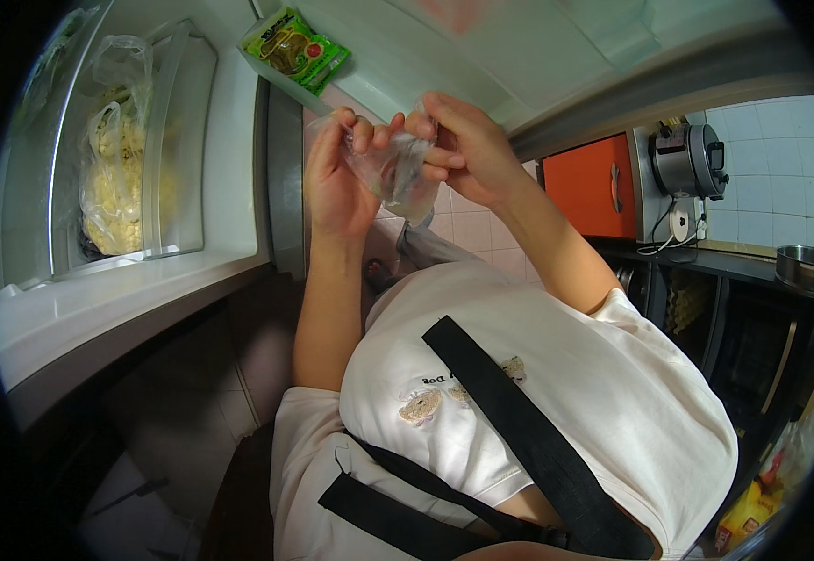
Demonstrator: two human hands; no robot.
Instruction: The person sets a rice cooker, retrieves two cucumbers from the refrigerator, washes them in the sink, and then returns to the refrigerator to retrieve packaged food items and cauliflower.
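Observation:
Between my two hands hangs a small clear plastic bag (407, 172), crumpled, with something pale low in it that I cannot make out. My left hand (342, 172) pinches one side of the bag near its top edge. On the other side, the fingers of my right hand (466, 144) grip the gathered plastic. Just beyond my left hand, a green food packet (297, 52) stands in the white door shelf (274, 73) of an opened refrigerator.
To the left, a clear refrigerator drawer (179, 140) holds a cauliflower (119, 182) in a plastic bag. The refrigerator door (554, 70) spans the top. At right are an orange cabinet (589, 189), an electric pressure cooker (687, 161) and a steel pot (808, 272) on a dark counter.

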